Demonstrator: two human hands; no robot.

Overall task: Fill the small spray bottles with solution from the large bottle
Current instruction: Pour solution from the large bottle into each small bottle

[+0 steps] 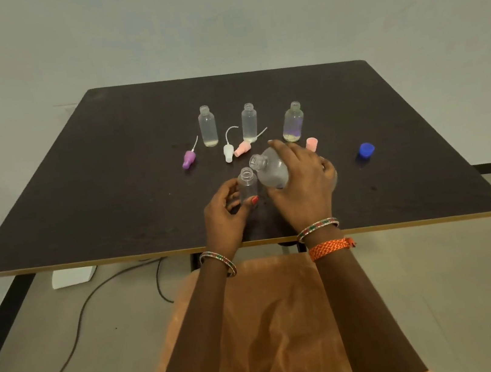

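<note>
Left hand (225, 211) pinches small bottle (248, 185) upright; right hand (302, 177) wraps tilted large bottle (270, 169). Align mouths, pour slowly.

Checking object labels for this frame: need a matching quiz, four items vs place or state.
Items:
1. large bottle
2. blue cap
3. purple spray head
4. small bottle nearest the person

States:
A. lying left of the three far bottles
B. tilted, gripped by the right hand
C. upright, held by the left hand
D. alone at the right of the table

Pairs: 1-B, 2-D, 3-A, 4-C
</note>
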